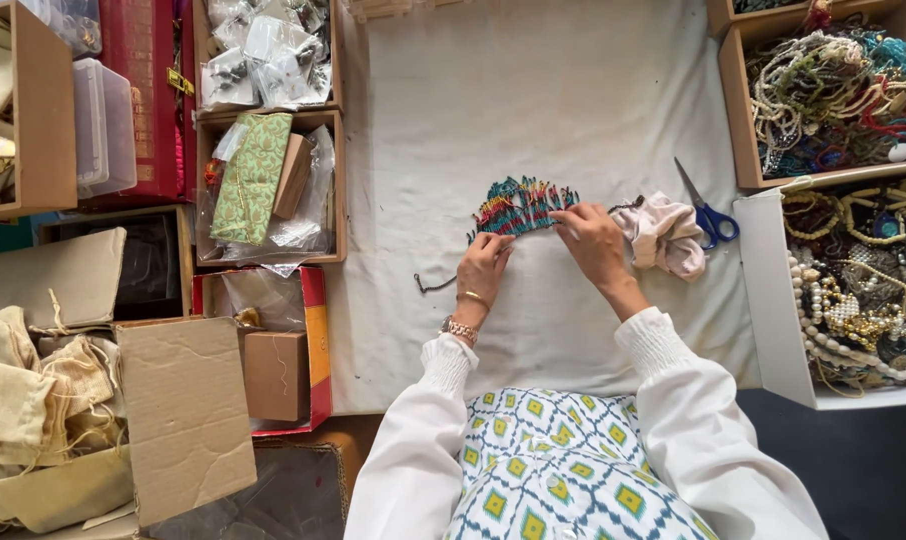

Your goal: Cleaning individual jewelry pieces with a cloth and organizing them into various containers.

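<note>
Both hands pinch the multicolour beaded fringe necklace point(521, 207) at frame centre on the cloth-covered bench point(533, 90): left hand point(483, 262) on its left end, right hand point(593, 240) on its right. Fringe already fanned flat, cord point(433, 285) trailing loose. Boxes point(748, 120) at right hold tangled bead strands; blue-handled scissors point(708, 212) nearby.
</note>
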